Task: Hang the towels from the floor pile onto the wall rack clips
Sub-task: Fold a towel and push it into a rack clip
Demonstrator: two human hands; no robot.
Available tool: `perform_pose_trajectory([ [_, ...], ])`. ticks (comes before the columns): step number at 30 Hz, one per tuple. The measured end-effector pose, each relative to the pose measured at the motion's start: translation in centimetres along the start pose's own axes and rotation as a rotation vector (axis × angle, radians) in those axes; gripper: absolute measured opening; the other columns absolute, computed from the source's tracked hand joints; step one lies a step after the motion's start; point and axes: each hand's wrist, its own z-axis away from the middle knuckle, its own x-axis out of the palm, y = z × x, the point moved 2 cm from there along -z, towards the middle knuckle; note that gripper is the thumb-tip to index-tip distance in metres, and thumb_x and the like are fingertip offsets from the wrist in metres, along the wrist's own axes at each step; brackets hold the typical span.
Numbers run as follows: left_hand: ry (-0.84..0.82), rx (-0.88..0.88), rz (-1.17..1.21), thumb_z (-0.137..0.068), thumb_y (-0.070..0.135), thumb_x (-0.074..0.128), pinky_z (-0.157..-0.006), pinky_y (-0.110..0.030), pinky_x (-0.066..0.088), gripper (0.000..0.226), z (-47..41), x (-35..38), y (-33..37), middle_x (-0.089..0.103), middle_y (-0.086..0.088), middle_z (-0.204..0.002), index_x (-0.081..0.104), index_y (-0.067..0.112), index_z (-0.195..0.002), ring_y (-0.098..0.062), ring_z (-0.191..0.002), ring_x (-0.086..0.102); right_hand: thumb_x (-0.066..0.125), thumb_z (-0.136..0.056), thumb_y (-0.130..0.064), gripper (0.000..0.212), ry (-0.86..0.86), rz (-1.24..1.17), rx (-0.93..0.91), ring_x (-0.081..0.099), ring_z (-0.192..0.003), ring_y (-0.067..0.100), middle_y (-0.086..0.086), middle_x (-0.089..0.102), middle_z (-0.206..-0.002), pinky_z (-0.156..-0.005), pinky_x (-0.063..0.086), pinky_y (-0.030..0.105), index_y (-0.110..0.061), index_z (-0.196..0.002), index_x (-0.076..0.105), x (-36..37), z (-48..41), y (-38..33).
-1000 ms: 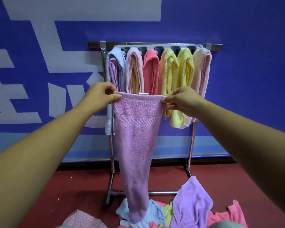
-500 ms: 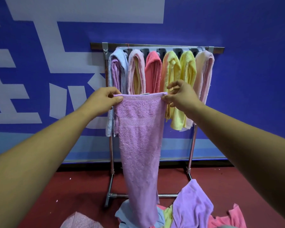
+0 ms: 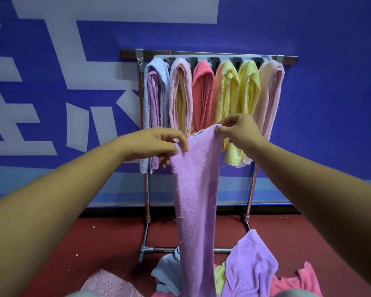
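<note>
Left hand (image 3: pixel 156 144) and right hand (image 3: pixel 238 130) pinch the top edge of the towel (image 3: pixel 195 189). Above, 6 bunches (image 3: pixel 202 93) hang on the rack (image 3: pixel 201 54); below, a pile (image 3: pixel 251 271) waits.

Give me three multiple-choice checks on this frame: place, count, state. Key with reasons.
1. Where on the rack hangs the coral towel? A far left; B third from left; C far right.
2. How many towel bunches hang there? A three; B six; C nine.
3. The lilac towel is: A clipped up; B dropped on the floor; C pinched by both hands.
Key: B, the blue bunch and the pink bunch hang left of it; B, six coloured bunches along the rack; C, left hand and right hand pinch its top edge.
</note>
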Motion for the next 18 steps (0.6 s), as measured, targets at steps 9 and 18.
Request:
perform_pose_trajectory([
  [9, -0.024, 0.018, -0.123, -0.098, 0.004, 0.056, -0.089, -0.041, 0.054, 0.019, -0.1, 0.2, -0.8, 0.075, -0.005, -0.098, 0.066, 0.014, -0.111, -0.020, -0.086, 0.069, 0.066, -0.083, -0.001, 0.004, -0.031, 0.022, 0.006, 0.063, -0.050, 0.025, 0.020, 0.067, -0.065, -0.053, 0.058, 0.053, 0.003, -0.084, 0.068, 0.4, 0.1, 0.4],
  [18, 0.214, 0.245, -0.425, -0.093, 0.017, 0.065, -0.110, -0.026, 0.028, 0.021, -0.2, 0.2, 0.2, 0.050, 0.019, -0.139, 0.068, 0.037, -0.088, -0.007, -0.130, 0.037, 0.067, -0.084, 0.002, 0.018, -0.078, -0.035, 0.130, 0.069, -0.056, 0.025, 0.022, 0.070, -0.067, -0.069, 0.059, 0.055, 0.017, -0.092, 0.063, 1.3, 0.6, 1.7],
])
